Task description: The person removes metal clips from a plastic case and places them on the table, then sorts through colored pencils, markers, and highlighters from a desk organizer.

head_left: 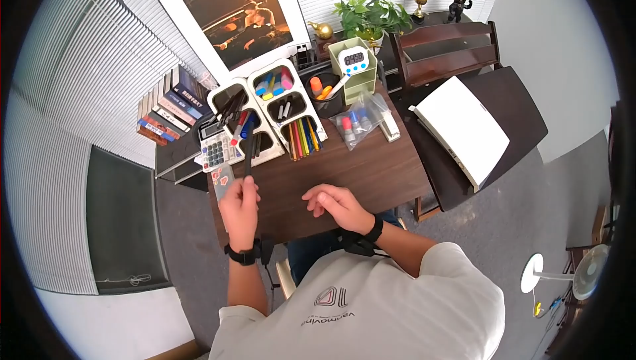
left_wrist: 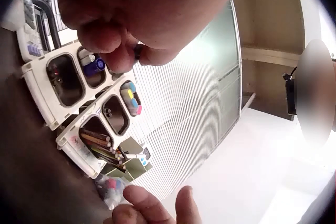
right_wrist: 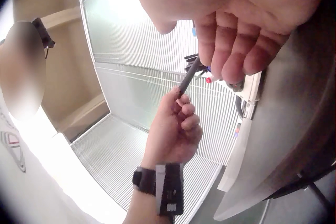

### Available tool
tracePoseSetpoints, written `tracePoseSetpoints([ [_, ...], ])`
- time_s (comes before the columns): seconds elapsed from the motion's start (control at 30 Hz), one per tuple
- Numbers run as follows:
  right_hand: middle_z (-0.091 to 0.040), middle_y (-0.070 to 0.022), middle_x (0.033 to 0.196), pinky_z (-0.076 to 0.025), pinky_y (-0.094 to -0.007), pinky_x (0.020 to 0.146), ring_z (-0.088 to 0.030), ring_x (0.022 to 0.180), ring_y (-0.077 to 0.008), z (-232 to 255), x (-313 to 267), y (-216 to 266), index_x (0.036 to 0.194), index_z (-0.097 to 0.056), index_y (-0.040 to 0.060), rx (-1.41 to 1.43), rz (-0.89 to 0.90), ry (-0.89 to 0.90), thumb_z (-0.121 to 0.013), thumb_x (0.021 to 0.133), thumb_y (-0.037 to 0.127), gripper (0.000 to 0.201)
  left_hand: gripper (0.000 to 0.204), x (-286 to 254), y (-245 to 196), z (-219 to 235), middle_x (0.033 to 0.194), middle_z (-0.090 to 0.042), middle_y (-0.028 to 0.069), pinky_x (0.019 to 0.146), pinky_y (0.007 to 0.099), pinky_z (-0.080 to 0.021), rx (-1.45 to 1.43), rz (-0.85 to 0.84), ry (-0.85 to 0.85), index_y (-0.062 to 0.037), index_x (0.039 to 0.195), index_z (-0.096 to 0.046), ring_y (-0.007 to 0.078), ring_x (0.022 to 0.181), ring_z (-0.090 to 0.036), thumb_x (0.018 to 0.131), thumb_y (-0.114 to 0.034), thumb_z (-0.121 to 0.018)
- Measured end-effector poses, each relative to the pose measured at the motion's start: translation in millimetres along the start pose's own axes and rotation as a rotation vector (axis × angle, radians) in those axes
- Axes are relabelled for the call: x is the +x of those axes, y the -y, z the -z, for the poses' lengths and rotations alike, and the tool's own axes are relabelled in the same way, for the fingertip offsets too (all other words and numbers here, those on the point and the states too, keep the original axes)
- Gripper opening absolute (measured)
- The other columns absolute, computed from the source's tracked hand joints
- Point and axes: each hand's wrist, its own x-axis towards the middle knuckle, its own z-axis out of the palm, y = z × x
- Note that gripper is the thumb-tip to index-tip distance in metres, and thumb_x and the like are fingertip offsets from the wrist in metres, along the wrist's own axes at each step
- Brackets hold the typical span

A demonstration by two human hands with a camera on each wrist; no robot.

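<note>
My left hand [head_left: 240, 213] pinches a thin black pen-like stick [head_left: 248, 160] between thumb and fingers above the desk's left part. In the right wrist view the dark stick [right_wrist: 190, 77] points up and away from the left hand [right_wrist: 173, 132]. My right hand [head_left: 341, 207] is held over the desk's front edge with loosely bent fingers and nothing in them; it also shows in the left wrist view. White organizers [head_left: 270, 156] behind the hands hold dark pens, red and blue markers [head_left: 246, 124], highlighters [head_left: 273, 85] and colored pencils [head_left: 303, 138].
A calculator [head_left: 215, 151] lies left of the organizers. To their right are a black pen cup [head_left: 334, 103], a green holder with a white timer [head_left: 354, 60], a clear bag of bottles [head_left: 358, 121] and a stapler [head_left: 389, 124]. A chair bearing a white box [head_left: 464, 128] stands right.
</note>
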Motion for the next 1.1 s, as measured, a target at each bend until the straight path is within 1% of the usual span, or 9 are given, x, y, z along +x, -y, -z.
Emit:
tracePoseSetpoints([
  [0.23, -0.07, -0.0061, 0.101, -0.053, -0.0278, 0.083, -0.065, 0.089, -0.0119, 0.5, 0.5, -1.6, 0.127, -0.067, -0.0009, 0.024, 0.01, -0.01, -0.045, 0.116, 0.029, 0.039, 0.039, 54.5, -4.3, -24.3, 0.065, -0.062, 0.0005, 0.048, 0.0231, -0.039, 0.012, 0.008, -0.004, 0.0001, 0.083, -0.069, 0.0056, 0.052, -0.052, 0.106, -0.031, -0.066],
  [0.43, -0.07, -0.0056, 0.1, -0.053, -0.0277, 0.083, -0.065, 0.089, -0.0117, 0.6, 0.4, -1.7, 0.127, -0.067, -0.001, 0.022, 0.008, -0.005, -0.044, 0.116, 0.029, 0.039, 0.029, 72.2, -7.6, -35.2, 0.071, -0.067, 0.0016, 0.049, 0.0235, -0.041, -0.242, -0.042, -0.051, -0.001, 0.099, -0.075, 0.0057, 0.054, -0.054, 0.104, -0.029, -0.07],
  [0.57, -0.07, -0.0054, 0.101, -0.053, -0.0275, 0.083, -0.065, 0.089, -0.0115, 1.0, 0.6, -1.2, 0.126, -0.067, -0.0008, 0.024, 0.009, -0.003, -0.045, 0.116, 0.029, 0.039, 0.029, 80.1, 0.5, -15.2, 0.084, -0.069, 0.0052, 0.061, 0.0271, -0.05, 0.003, -0.367, -0.31, 0.0003, 0.114, -0.072, 0.0117, 0.067, -0.062, 0.097, -0.022, -0.079],
  [0.63, -0.07, -0.0054, 0.101, -0.053, -0.0274, 0.083, -0.065, 0.089, -0.0115, 0.0, 0.4, -0.2, 0.126, -0.067, -0.0007, 0.019, 0.001, 0.003, -0.045, 0.116, 0.029, 0.039, 0.04, 89.1, -33.5, -3.4, 0.099, -0.066, 0.0116, 0.072, 0.0358, -0.055, 0.446, -0.701, -0.54, -0.0013, 0.121, -0.069, 0.0242, 0.082, -0.067, 0.094, -0.027, -0.082],
  [0.67, -0.07, -0.0053, 0.101, -0.053, -0.0274, 0.082, -0.065, 0.089, -0.0114, -0.1, 0.2, 0.6, 0.125, -0.068, -0.0006, 0.006, 0.003, 0.009, -0.045, 0.116, 0.029, 0.038, 0.04, 101.3, -34.0, 1.5, 0.099, -0.066, 0.0116, 0.072, 0.0358, -0.055, 0.45, -0.697, -0.543, -0.0013, 0.121, -0.069, 0.0242, 0.082, -0.067, 0.094, -0.027, -0.082],
  [0.73, -0.07, -0.0052, 0.1, -0.053, -0.0273, 0.082, -0.065, 0.089, -0.0113, -0.7, 0.3, 0.9, 0.125, -0.068, -0.0004, -0.008, 0.011, 0.016, -0.045, 0.116, 0.029, 0.038, 0.05, 126.8, -37.3, 8.6, 0.11, -0.063, 0.0178, 0.078, 0.0451, -0.057, 0.71, -0.82, -0.47, -0.0029, 0.12, -0.067, 0.0371, 0.092, -0.068, 0.091, -0.041, -0.081],
  [0.77, -0.07, -0.005, 0.1, -0.053, -0.0272, 0.082, -0.065, 0.089, -0.0112, -0.5, 0.5, -0.4, 0.125, -0.068, -0.0002, -0.002, 0.009, 0.015, -0.045, 0.116, 0.029, 0.038, 0.05, 131.0, -43.1, 6.1, 0.11, -0.063, 0.0178, 0.078, 0.0451, -0.057, 0.709, -0.825, -0.472, -0.0029, 0.12, -0.067, 0.0371, 0.092, -0.068, 0.091, -0.041, -0.081],
  [0.87, -0.07, -0.0045, 0.1, -0.053, -0.0271, 0.082, -0.065, 0.088, -0.011, 0.6, 0.2, -0.3, 0.125, -0.068, 0.0, 0.006, 0.018, 0.0, -0.046, 0.116, 0.029, 0.038, 0.066, 130.9, -80.9, -4.3, 0.108, -0.066, 0.0269, 0.079, 0.0529, -0.058, 0.901, -0.386, -0.091, -0.0017, 0.114, -0.061, 0.0461, 0.096, -0.071, 0.092, -0.063, -0.069],
  [1.1, -0.069, -0.0037, 0.1, -0.054, -0.0268, 0.082, -0.064, 0.088, -0.0103, 0.4, -2.2, -1.8, 0.124, -0.069, 0.0006, 0.048, 0.031, -0.028, -0.048, 0.115, 0.027, 0.035, 0.046, 155.0, -57.3, -21.7, 0.107, -0.067, 0.0313, 0.078, 0.0561, -0.06, 1.097, -0.354, 0.015, -0.0065, 0.127, -0.056, 0.051, 0.094, -0.071, 0.104, -0.046, -0.058],
])
